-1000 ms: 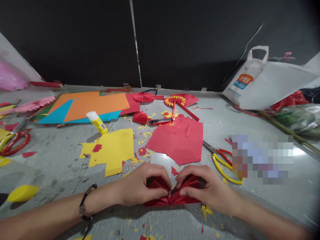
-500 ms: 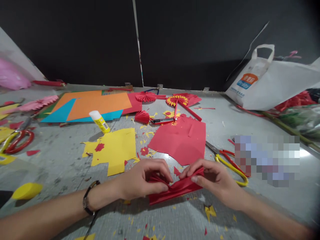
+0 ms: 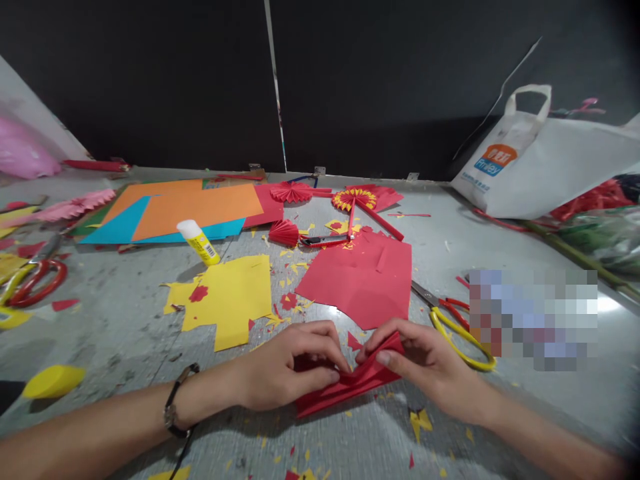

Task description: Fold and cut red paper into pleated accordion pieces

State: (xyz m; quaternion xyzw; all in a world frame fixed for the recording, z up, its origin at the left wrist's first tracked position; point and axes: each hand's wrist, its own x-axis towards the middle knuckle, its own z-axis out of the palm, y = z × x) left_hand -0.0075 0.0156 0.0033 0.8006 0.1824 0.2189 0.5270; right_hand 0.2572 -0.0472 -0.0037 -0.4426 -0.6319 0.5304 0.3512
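A strip of red pleated paper (image 3: 350,390) lies between my hands, slightly tilted, just above the grey surface. My left hand (image 3: 295,363) pinches its left part between thumb and fingers. At the other end, my right hand (image 3: 423,360) grips the folds, thumb in front and fingers behind. Some of the pleats are hidden under my fingers. Beyond the strip lies a larger red sheet (image 3: 360,280) with cut edges. A cut yellow sheet (image 3: 240,293) is past my left hand. Scissors with red and yellow handles (image 3: 463,340) rest close to my right hand.
A glue stick (image 3: 199,243) stands behind the yellow sheet. Farther back are orange paper (image 3: 200,210), a box cutter (image 3: 325,240) and a red-and-yellow paper rosette (image 3: 355,200). More scissors (image 3: 43,283) lie at left, a white bag (image 3: 520,167) at right. Paper scraps litter the surface.
The red paper's folds have shifted between my fingers, its right part now raised more steeply. My left fingers have moved slightly; both hands keep their grip.
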